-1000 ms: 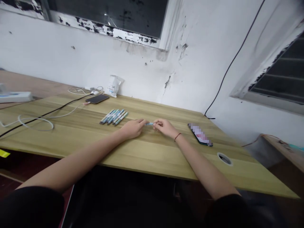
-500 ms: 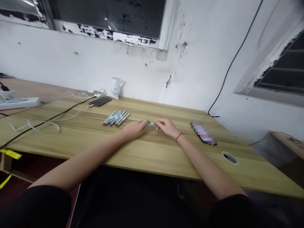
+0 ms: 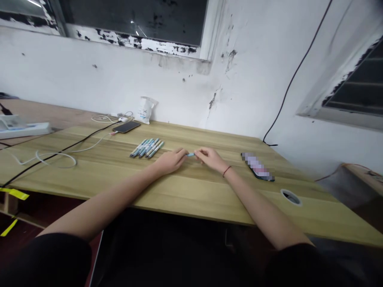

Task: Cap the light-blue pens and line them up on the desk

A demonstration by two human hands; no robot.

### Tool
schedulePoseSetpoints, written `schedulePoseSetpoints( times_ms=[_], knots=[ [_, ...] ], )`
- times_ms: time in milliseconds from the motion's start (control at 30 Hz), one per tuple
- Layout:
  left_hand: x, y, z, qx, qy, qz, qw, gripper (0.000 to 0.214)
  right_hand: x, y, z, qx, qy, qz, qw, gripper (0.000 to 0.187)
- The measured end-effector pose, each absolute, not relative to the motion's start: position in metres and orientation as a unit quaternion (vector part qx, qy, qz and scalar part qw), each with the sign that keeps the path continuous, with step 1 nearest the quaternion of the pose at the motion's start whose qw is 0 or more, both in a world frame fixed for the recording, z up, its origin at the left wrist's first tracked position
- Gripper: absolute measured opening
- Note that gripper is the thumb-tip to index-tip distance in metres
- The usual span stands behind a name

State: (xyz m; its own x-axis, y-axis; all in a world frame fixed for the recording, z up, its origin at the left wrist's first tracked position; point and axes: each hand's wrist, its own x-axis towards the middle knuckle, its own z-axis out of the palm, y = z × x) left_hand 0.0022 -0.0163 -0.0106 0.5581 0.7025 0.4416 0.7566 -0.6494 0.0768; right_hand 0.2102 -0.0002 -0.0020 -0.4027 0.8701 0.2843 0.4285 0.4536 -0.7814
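left hand [image 3: 170, 160]: lying on the table [image 3: 191, 189] just right of the row of pens [image 3: 146, 148], fingertips closing on one end of the blue pen [image 3: 190, 154]
right hand [image 3: 211, 158]: lying a bit farther right of the row of pens, fingertips pinching the other end of the blue pen, wearing one red string [image 3: 226, 171] on the wrist
blue pen: one, being held between the two hands, right of the row of pens, only a short bit showing
row of pens: lying side by side and touching, about six or seven, too small for counting surely
dark phone [image 3: 126, 127]: one, lying behind the row of pens, near the wall
second phone [image 3: 257, 166]: one, lying far right of the row of pens, past the right hand
white packet [image 3: 145, 109]: one, standing behind the row of pens, against the wall
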Motion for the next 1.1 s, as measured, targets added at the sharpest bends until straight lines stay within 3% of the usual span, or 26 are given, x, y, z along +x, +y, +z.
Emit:
schedulePoseSetpoints(
  times_ms=[633,1100],
  knots=[
    [-0.0014,-0.0129,-0.01,-0.894,-0.37,-0.253,0.006,0.034,0.211,0.0003,-0.003,-0.378,-0.801,0.269,0.377,0.016],
    [-0.0028,-0.0146,-0.0053,-0.902,-0.363,-0.229,-0.04,0.047,0.2079,0.0046,-0.0096,-0.35,-0.762,0.358,0.41,0.021]
  ],
)
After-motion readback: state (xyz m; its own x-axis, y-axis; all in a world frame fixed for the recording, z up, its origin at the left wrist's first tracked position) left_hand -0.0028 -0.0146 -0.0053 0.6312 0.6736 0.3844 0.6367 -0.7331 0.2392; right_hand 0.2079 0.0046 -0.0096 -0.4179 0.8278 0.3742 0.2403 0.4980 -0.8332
